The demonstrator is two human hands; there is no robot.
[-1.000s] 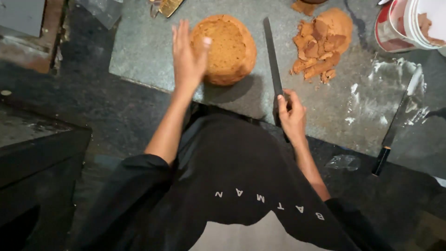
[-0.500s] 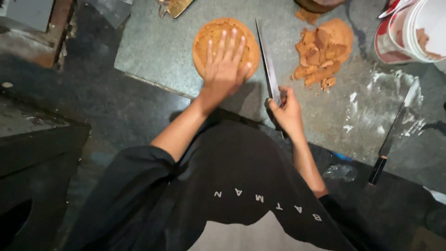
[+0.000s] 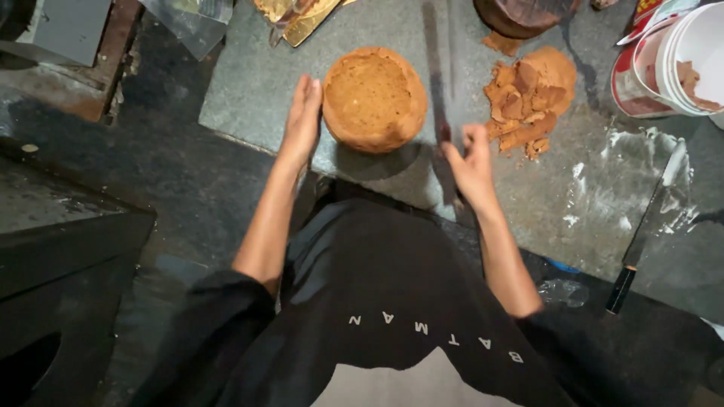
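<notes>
A round brown cake (image 3: pixel 375 98) sits on a grey stone slab (image 3: pixel 249 83). My left hand (image 3: pixel 303 120) lies flat against the cake's left side, fingers together and stretched out. My right hand (image 3: pixel 471 162) is to the right of the cake, closed on the handle of a long knife (image 3: pixel 436 83). The blurred blade points away from me, just right of the cake.
A heap of brown cake trimmings (image 3: pixel 528 94) lies to the right. Farther right stand white buckets (image 3: pixel 690 56) and a second knife with a black handle (image 3: pixel 641 241) among white smears. A dark round object (image 3: pixel 520 15) and foil wrapping (image 3: pixel 298 15) lie at the far edge.
My left hand slid off the cake's top to its left side. My right hand moved the long knife slightly forward and it is now blurred.
</notes>
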